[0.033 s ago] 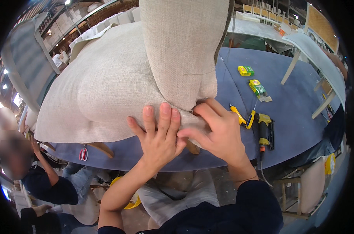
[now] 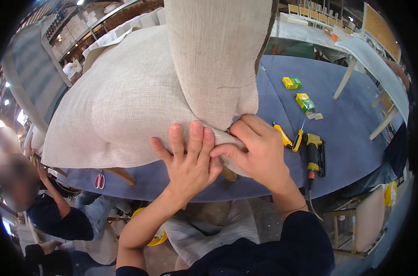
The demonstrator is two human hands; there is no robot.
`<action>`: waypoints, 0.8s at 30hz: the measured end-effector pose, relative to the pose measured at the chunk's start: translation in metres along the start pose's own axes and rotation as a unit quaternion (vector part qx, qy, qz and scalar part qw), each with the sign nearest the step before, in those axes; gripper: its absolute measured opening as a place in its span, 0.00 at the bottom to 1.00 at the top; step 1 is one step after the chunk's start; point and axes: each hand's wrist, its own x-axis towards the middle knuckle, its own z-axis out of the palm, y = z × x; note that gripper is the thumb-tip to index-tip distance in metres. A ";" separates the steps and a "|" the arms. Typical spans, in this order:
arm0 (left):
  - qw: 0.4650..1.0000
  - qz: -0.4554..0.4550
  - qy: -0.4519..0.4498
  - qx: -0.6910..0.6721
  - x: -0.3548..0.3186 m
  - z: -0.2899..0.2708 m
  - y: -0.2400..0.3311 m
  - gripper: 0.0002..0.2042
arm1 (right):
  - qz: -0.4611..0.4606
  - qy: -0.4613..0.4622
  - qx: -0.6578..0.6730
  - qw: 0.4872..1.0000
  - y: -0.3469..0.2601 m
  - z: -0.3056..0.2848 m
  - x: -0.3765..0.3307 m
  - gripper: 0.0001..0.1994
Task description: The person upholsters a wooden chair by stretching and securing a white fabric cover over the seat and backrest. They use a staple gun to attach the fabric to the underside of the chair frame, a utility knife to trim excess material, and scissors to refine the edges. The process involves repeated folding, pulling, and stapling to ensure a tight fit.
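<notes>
Looking at a beige linen-upholstered chair [image 2: 121, 96], set legs-down on a blue-covered table [image 2: 351, 124], right in front of the body. Pressing with left hand [image 2: 190, 163] on the near edge of the chair's seat, close to the backrest: palm down, fingers spread, nothing gripped. Pinching with right hand [image 2: 265, 154] a linen fold [image 2: 231, 139] at the chair's seat-to-back corner, thumb opposite curled fingers: narrow grip (fingertips partly tucked behind fabric, exact contact can't tell). Almost touching left hand there.

Seeing right of the chair: closed yellow-green box [image 2: 291, 83], a second box [image 2: 305, 104] with its flap open, yellow-handled screwdriver [image 2: 297, 140], yellow-black hand tool [image 2: 282, 134] (type unclear), pneumatic staple gun [image 2: 313, 154] with hose attached. Also seeing red-handled scissors [image 2: 99, 181] below the chair's front-left edge, and a pale-blue upholstered chair [image 2: 377, 69] farther right.
</notes>
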 end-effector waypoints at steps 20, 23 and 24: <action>0.998 -0.029 -0.005 -0.048 -0.011 -0.021 0.008 0.36 | -0.007 0.162 0.449 0.879 0.039 0.075 -0.022 0.10; 0.991 -0.104 0.064 -0.044 0.011 -0.001 0.026 0.34 | 0.057 0.153 0.515 0.841 0.029 0.075 -0.025 0.10; 0.990 -0.109 0.070 -0.053 0.011 0.000 0.032 0.33 | 0.071 0.149 0.528 0.833 0.026 0.072 -0.029 0.11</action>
